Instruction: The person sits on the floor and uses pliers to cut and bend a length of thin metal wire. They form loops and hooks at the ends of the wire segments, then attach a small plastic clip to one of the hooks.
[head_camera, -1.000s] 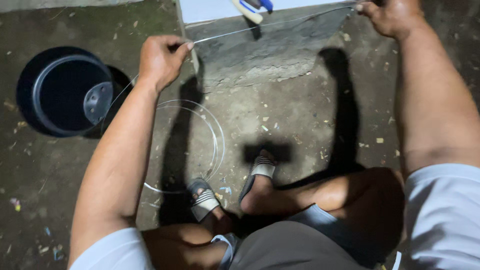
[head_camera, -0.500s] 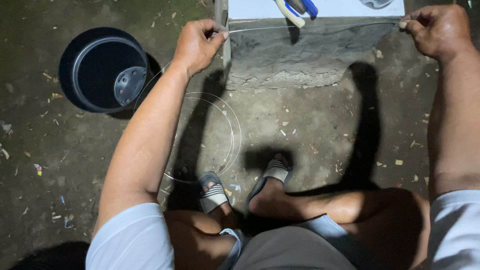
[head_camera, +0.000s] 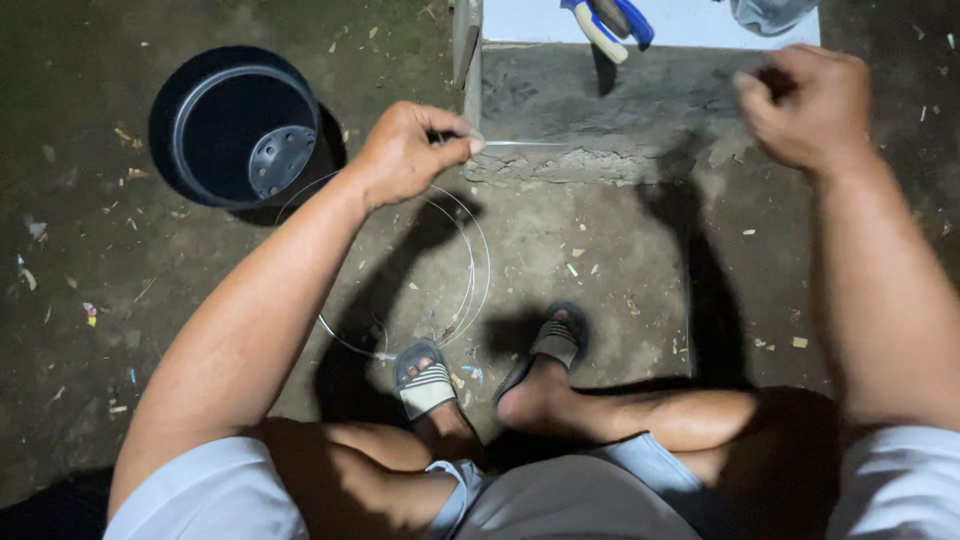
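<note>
A thin silvery wire (head_camera: 520, 145) stretches level between my two hands in front of a concrete step. My left hand (head_camera: 410, 150) pinches one end of that stretch, and from it the wire hangs down into a loose coil (head_camera: 470, 270) lying on the ground by my feet. My right hand (head_camera: 800, 105) is closed in a fist over the other end, slightly blurred. Both hands are in front of the step's vertical face.
An empty black plastic pot (head_camera: 240, 130) stands on the dirt at the left. A white board (head_camera: 680, 22) tops the concrete step (head_camera: 610, 100), with blue-and-cream-handled pliers (head_camera: 605, 20) on it. My sandalled feet (head_camera: 430, 375) rest on the littered ground.
The view has shifted so the step and pot sit lower and further right. My hands have come closer together, so the taut stretch of wire is shorter.
</note>
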